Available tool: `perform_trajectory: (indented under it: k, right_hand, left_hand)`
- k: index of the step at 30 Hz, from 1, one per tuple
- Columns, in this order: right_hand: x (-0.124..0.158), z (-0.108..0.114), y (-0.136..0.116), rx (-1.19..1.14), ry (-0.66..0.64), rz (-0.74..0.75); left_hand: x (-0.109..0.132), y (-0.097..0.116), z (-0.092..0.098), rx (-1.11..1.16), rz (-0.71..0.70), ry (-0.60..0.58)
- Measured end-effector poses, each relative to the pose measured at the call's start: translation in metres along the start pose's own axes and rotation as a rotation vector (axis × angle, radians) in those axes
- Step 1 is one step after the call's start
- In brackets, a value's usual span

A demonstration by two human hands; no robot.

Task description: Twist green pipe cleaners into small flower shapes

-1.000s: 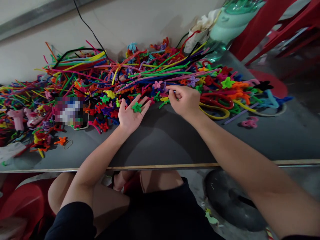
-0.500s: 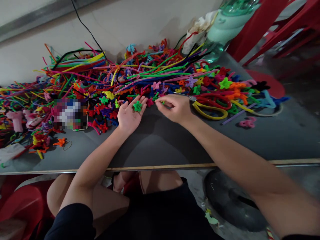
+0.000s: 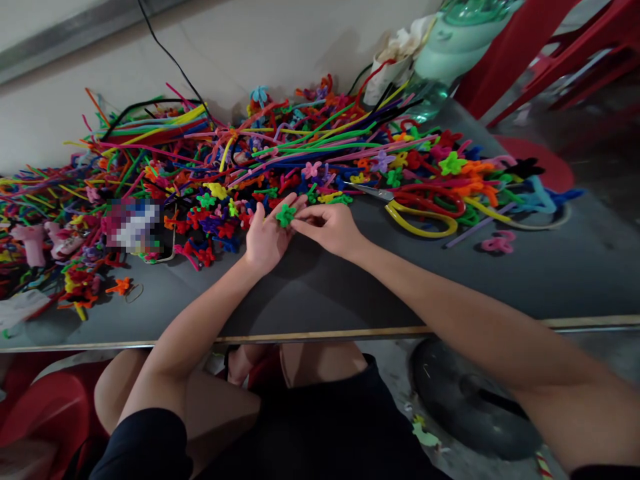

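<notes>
My left hand (image 3: 269, 240) is held palm up above the table's near side, fingers stretched out. On its palm and fingers lies a small green pipe-cleaner flower (image 3: 285, 215) with rounded petals. From the right, my right hand (image 3: 330, 230) reaches over with thumb and forefinger pinched together at the flower's right edge. Just beyond my right hand lie yellow and green pipe-cleaner pieces (image 3: 336, 199). Scissors (image 3: 423, 220) with yellow and red handles rest to the right of that hand, blades pointing left.
A heap of coloured pipe cleaners (image 3: 300, 143) and small flowers runs along the wall. A pink pipe-cleaner shape (image 3: 499, 242) lies on the dark table (image 3: 350, 293). At the back right stand a green bottle (image 3: 450, 50) and a paper cup (image 3: 385, 81); red chairs are beyond.
My right hand has moved left from the heap's edge to the green flower. My left hand, with the flower on it, has shifted slightly right.
</notes>
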State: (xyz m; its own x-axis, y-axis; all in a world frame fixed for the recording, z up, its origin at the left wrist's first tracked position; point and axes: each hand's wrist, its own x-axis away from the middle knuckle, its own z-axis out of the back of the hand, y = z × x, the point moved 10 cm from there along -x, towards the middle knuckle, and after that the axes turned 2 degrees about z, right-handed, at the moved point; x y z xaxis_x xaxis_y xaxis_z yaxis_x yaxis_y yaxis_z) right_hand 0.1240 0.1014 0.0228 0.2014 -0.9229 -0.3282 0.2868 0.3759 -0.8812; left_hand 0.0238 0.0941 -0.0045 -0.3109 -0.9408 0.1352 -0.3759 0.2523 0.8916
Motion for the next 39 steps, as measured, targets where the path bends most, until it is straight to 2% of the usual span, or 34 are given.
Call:
perform_trajectory:
  k: [2, 4, 8, 16, 19, 23, 26, 32, 39]
  right_hand:
    - [-0.002, 0.002, 0.006, -0.032, 0.014, -0.044]
    - [-0.003, 0.004, 0.009, -0.043, 0.03, -0.066]
    - [-0.004, 0.007, 0.005, 0.024, 0.027, -0.017]
    - [-0.001, 0.007, -0.017, 0.301, 0.015, 0.184]
    - [-0.001, 0.006, -0.02, 0.329, 0.004, 0.207]
    - [0.0, 0.006, -0.022, 0.351, -0.013, 0.225]
    - [0.0, 0.005, -0.022, 0.352, -0.019, 0.227]
    - [0.005, 0.014, -0.022, 0.143, 0.118, 0.13]
    - [0.011, 0.013, -0.012, -0.01, 0.208, 0.008]
  left_hand:
    - [-0.002, 0.003, 0.009, -0.124, -0.071, 0.046]
    - [-0.001, 0.012, 0.021, -0.302, -0.169, 0.149]
    - [0.004, 0.024, 0.036, -0.543, -0.264, 0.32]
    - [0.011, 0.037, 0.032, -0.675, -0.369, 0.344]
    - [0.012, 0.042, 0.03, -0.74, -0.394, 0.348]
    - [0.013, 0.045, 0.024, -0.762, -0.423, 0.312]
    - [0.015, 0.047, 0.024, -0.785, -0.439, 0.334]
    - [0.016, 0.042, 0.033, -0.693, -0.395, 0.401]
    - [0.015, 0.033, 0.036, -0.532, -0.362, 0.431]
